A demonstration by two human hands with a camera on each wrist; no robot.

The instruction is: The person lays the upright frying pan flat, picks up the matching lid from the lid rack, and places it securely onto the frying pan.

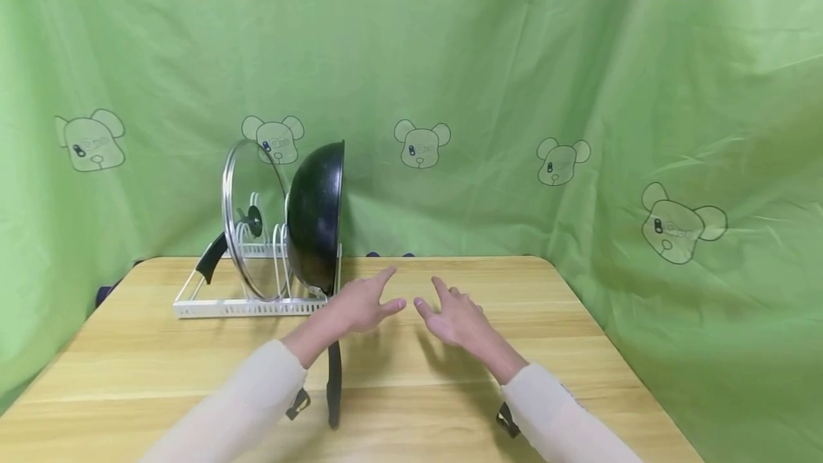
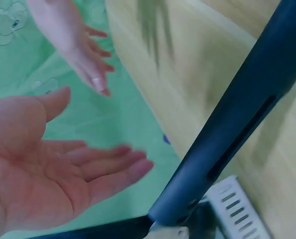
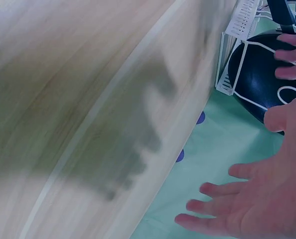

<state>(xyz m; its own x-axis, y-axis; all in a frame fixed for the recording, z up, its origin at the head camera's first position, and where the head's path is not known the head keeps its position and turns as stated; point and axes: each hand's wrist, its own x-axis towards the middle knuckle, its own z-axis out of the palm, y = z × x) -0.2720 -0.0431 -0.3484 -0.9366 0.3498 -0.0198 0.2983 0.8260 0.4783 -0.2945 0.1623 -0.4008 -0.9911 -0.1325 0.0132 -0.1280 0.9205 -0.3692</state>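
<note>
Both hands hover over the wooden table with fingers extended and nothing held. My left hand [image 1: 365, 304] is beside the black wok [image 1: 315, 216], just right of it. In the left wrist view its palm shows, close to the wok's long black handle [image 2: 227, 114]. Farther right is my right hand [image 1: 455, 316], its fingers spread and pointing forward. The wok stands on edge in a white rack [image 1: 251, 308], its handle jutting toward me past the rack's front. Left of the wok, a glass lid [image 1: 228, 198] with a metal rim and black knob [image 1: 255, 221] stands upright in the rack.
Another black handle [image 1: 212, 258] leans at the rack's left side; what it belongs to is hard to tell. Green cloth [image 1: 482, 91] printed with bear heads hangs behind and beside the wooden table [image 1: 411, 406]. Dark straps show under both sleeves.
</note>
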